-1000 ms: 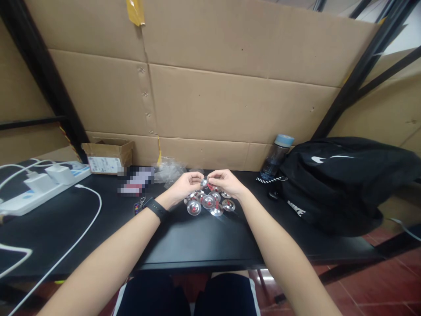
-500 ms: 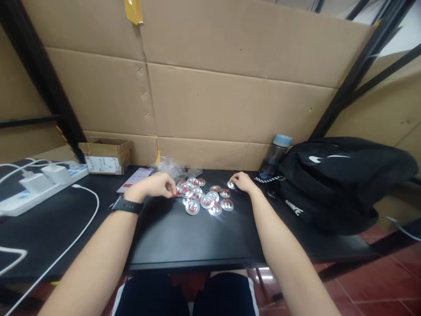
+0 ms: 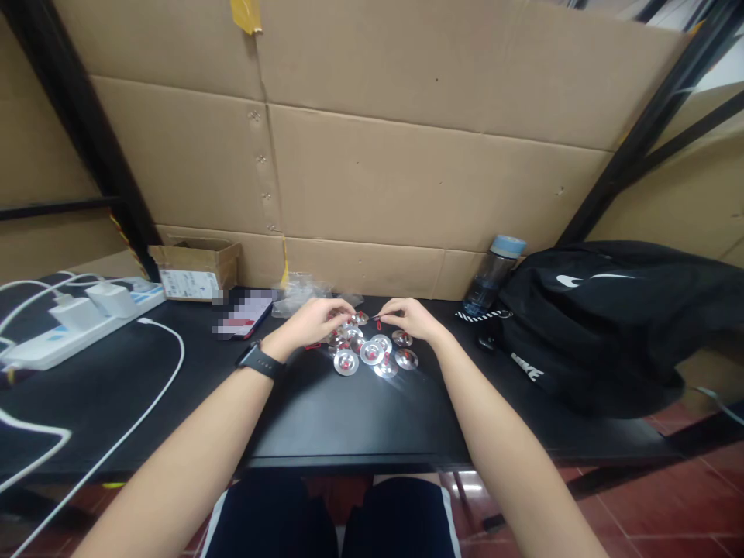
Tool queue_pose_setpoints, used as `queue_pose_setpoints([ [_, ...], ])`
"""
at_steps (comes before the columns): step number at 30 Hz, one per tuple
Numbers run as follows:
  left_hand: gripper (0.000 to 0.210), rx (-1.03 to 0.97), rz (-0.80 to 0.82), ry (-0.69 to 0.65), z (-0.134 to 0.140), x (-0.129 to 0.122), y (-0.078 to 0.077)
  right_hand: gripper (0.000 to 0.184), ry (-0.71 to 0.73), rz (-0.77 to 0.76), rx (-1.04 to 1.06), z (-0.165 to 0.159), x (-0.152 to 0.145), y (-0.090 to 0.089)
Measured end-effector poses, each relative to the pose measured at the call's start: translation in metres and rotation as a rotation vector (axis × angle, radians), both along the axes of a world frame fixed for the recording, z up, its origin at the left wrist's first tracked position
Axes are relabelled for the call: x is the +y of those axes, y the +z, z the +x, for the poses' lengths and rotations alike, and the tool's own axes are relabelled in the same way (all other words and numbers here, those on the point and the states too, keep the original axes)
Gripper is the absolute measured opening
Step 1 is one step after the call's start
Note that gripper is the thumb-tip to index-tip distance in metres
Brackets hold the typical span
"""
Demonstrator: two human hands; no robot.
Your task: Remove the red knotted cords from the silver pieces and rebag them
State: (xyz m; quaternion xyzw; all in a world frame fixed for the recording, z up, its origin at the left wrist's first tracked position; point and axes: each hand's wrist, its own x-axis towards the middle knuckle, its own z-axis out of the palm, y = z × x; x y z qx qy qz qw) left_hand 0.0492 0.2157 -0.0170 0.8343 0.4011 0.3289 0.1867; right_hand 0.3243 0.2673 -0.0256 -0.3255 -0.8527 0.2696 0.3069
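Observation:
Several small silver cymbal-like discs [image 3: 372,353] with domed centres and red cords lie in a loose, partly overlapping cluster on the black table [image 3: 349,422]. Above the cluster's far left part, my left hand [image 3: 326,319] has its fingers pinched together; what they grip is hidden. My right hand [image 3: 408,316], facing it, pinches one disc seen nearly edge-on, and a red cord loop [image 3: 379,325] hangs below the fingertips. A small gap separates the two hands. Some discs are partly covered by my left hand.
Clear plastic bags [image 3: 299,294] and a phone [image 3: 249,316] lie left of the cluster. Further left are a small cardboard box [image 3: 198,271] and a white power strip [image 3: 87,325] with cables. A bottle [image 3: 491,275] and black backpack [image 3: 610,325] stand on the right.
My right hand has moved left with its disc, towards my left hand. My left hand has shifted right over the discs. The view has turned slightly.

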Motion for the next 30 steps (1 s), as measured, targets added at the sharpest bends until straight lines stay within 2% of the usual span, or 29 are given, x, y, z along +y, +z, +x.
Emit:
queue_pose_setpoints([
  [5,0.032,-0.351,-0.285,-0.230,0.022,-0.006,-0.005,0.032,0.060,-0.250,0.296,-0.019,-0.015,0.006],
  [7,0.031,-0.438,-0.285,-0.200,0.020,-0.006,-0.003,0.033,0.081,-0.292,0.343,-0.021,-0.020,0.008],
  [9,0.029,-0.505,-0.205,-0.126,0.016,-0.005,-0.001,0.032,0.097,-0.301,0.369,-0.020,-0.022,0.011],
  [11,0.028,-0.535,-0.149,-0.110,0.016,-0.003,-0.001,0.032,0.114,-0.302,0.382,-0.020,-0.024,0.014],
  [15,0.038,-0.537,-0.240,-0.186,0.026,-0.004,-0.006,0.032,0.137,-0.360,0.464,-0.028,-0.027,0.012],
  [19,0.040,-0.620,-0.229,-0.121,0.032,-0.005,-0.008,0.033,0.117,-0.436,0.583,-0.040,-0.027,0.004],
  [23,0.037,-0.699,-0.231,-0.137,0.031,-0.006,-0.007,0.035,0.070,-0.517,0.713,-0.045,-0.025,0.001],
  [27,0.033,-0.779,-0.278,-0.109,0.038,-0.011,-0.006,0.040,0.097,-0.571,0.809,-0.046,-0.025,0.003],
  [30,0.026,-0.846,-0.284,-0.049,0.046,-0.016,-0.004,0.049,0.165,-0.609,0.752,-0.045,-0.031,0.008],
])
